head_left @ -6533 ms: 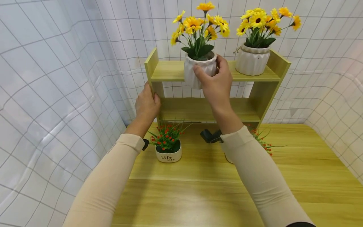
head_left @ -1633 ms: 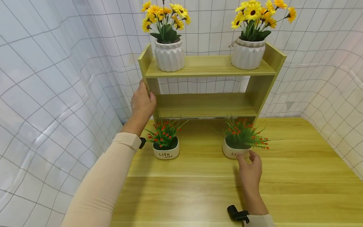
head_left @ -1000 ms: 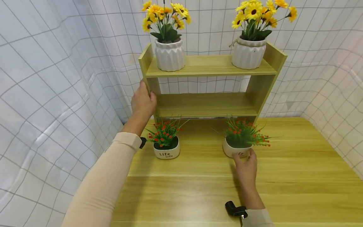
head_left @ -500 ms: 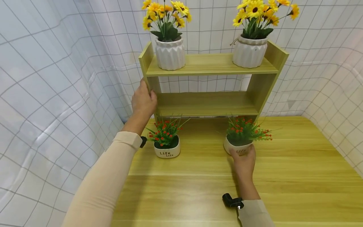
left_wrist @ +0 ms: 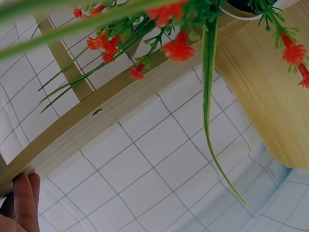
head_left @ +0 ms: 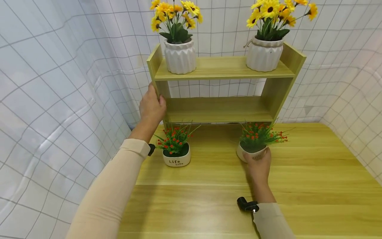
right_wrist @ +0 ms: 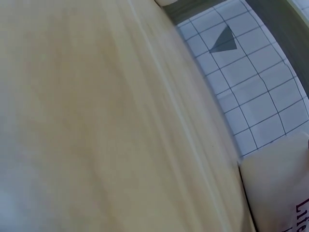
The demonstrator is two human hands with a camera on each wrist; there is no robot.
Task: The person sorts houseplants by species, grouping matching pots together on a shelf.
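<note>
My R hand (head_left: 259, 166) is clamped on the R flowerpot (head_left: 254, 155), thumb at its front L, fingers round its R side, part of the lettering covered. That pot's low on the R, just in front of the shelf (head_left: 219, 114), at the table (head_left: 203, 205); can't tell if its base is fully down. It's off-white w/ red flowers (head_left: 256, 132) & thin green blades spilling past the rim. R wrist cam catches only the pot's side & a bit of lettering, so no fingers to check there.

My L hand (head_left: 151, 108) grips the shelf's L side panel, thumb at the front, fingers round the outside. L wrist cam has two fingers (left_wrist: 25, 198) side by side against the wood.

L flowerpot (head_left: 176, 161), same sort, "Life" on the front, sits upright on the table nr my L wrist, well apart from the other. Shelf top: white L-end pot (head_left: 180, 58) & white R-end pot (head_left: 265, 54), both w/ yellow flowers (head_left: 270, 9). Gridded white curtain (head_left: 59, 109) behind. Beige sleeves (head_left: 116, 186) on my arms.
</note>
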